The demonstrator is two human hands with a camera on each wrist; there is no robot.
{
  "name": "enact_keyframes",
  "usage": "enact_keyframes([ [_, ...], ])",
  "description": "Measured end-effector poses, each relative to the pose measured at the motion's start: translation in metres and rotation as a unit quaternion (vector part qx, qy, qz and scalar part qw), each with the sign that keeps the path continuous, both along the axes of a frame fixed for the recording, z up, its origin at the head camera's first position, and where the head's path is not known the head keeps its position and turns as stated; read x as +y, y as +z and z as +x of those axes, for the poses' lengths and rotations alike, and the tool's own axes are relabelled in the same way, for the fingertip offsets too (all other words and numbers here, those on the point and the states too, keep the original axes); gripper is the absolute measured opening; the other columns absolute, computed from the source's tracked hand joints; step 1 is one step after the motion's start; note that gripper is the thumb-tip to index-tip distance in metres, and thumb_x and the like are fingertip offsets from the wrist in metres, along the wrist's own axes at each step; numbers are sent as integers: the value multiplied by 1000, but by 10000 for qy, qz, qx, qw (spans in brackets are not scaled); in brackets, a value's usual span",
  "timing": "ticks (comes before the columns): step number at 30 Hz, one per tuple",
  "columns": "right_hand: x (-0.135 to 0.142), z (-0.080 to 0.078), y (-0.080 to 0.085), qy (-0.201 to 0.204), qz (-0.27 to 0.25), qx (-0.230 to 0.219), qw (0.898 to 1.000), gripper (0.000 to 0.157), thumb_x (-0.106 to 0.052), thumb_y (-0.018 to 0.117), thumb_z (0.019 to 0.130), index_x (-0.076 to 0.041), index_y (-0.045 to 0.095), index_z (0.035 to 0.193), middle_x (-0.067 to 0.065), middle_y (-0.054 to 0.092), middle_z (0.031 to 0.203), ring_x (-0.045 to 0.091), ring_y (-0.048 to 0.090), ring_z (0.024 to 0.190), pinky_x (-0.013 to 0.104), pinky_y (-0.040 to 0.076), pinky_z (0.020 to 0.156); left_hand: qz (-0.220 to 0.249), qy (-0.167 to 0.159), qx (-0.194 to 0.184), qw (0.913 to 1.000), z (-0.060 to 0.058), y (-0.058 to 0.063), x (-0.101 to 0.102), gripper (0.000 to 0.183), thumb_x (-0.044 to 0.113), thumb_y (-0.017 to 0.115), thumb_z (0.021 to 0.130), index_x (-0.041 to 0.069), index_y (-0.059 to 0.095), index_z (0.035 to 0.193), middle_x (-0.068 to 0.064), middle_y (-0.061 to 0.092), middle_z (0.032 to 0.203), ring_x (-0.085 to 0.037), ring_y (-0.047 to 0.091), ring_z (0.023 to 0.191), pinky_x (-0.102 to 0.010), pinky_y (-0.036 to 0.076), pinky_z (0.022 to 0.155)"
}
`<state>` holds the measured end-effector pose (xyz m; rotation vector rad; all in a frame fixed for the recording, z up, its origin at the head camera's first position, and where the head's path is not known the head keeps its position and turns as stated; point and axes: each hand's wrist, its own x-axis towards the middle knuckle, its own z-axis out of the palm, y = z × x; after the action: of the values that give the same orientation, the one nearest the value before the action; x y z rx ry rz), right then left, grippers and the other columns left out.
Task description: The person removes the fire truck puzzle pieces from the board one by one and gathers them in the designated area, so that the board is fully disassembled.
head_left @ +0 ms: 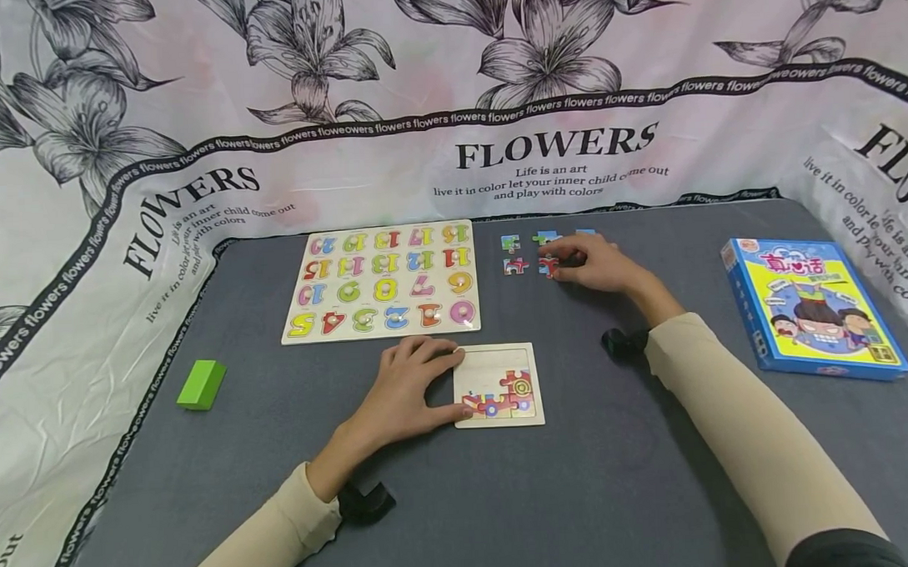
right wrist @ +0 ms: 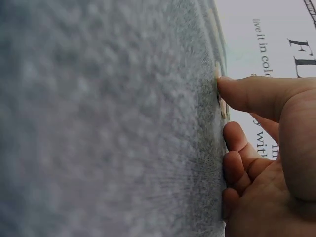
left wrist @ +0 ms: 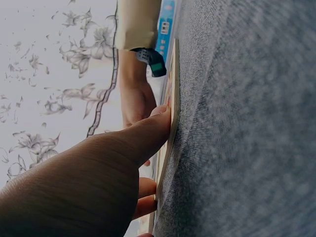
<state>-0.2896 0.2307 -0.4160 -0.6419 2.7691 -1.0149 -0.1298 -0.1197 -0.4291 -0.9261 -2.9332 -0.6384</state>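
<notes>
A small square wooden puzzle board (head_left: 494, 357) lies in front, with a few joined pieces forming a red and purple vehicle picture in its lower right. My left hand (head_left: 408, 389) rests at the board's left edge, thumb near the lower corner and index finger at the upper one. In the left wrist view the thumb (left wrist: 148, 131) presses on the board (left wrist: 174, 108). Farther back, my right hand (head_left: 599, 264) pinches a red jigsaw piece (head_left: 548, 266) between thumb and index finger, low at the tabletop. Its thumb (right wrist: 247, 92) meets the piece's edge in the right wrist view.
Loose jigsaw pieces (head_left: 510, 243) lie left of the right hand, others partly behind it. A number puzzle board (head_left: 294, 332) sits behind the left hand. A green block (head_left: 201, 385) is at far left, a blue and yellow box (head_left: 815, 308) at right. A flowered cloth (head_left: 360, 178) borders the back.
</notes>
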Motion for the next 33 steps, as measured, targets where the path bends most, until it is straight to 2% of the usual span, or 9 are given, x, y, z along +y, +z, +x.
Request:
enact_keyframes([
  [8, 7, 9, -3, -364, -124, -57, 9992, 47, -22, 74, 94, -10, 63, 138, 22, 61, 127, 34, 49, 105, 58, 23, 98, 19, -4, 2, 10000, 0, 0, 0, 76, 56, 79, 82, 20, 58, 146, -1, 54, 148, -27, 40, 139, -59, 30, 110],
  [15, 5, 11, -11, -864, -309, 266, 9954, 39, -22, 77, 90, -8, 71, 126, 21, 63, 116, 34, 48, 103, 59, 23, 97, -46, 33, -22, 10000, 0, 1, 0, 76, 58, 78, 82, 21, 58, 146, 0, 54, 148, -27, 40, 138, -57, 30, 110],
  [18, 3, 12, -11, -935, -295, 358, 9945, 37, -21, 76, 91, -7, 72, 124, 21, 63, 112, 34, 48, 102, 58, 21, 96, -67, 46, -52, 10000, 0, 1, 1, 76, 58, 78, 82, 21, 58, 146, 0, 54, 148, -26, 40, 139, -57, 30, 110],
  [26, 0, 10, -12, -1093, -198, 297, 9934, 35, -22, 73, 93, -6, 71, 125, 22, 64, 113, 36, 49, 105, 59, 20, 97, -62, 21, -37, 10000, 0, 0, 0, 77, 58, 78, 82, 20, 58, 146, -1, 54, 148, -26, 40, 139, -58, 30, 110],
  [33, 0, 12, -12, -1095, -555, 283, 9920, 34, -20, 74, 93, -7, 72, 124, 21, 65, 112, 33, 51, 102, 56, 19, 96, -80, 25, -57, 9999, -1, 0, 0, 77, 58, 78, 82, 20, 58, 146, -1, 54, 148, -26, 40, 139, -58, 30, 110],
])
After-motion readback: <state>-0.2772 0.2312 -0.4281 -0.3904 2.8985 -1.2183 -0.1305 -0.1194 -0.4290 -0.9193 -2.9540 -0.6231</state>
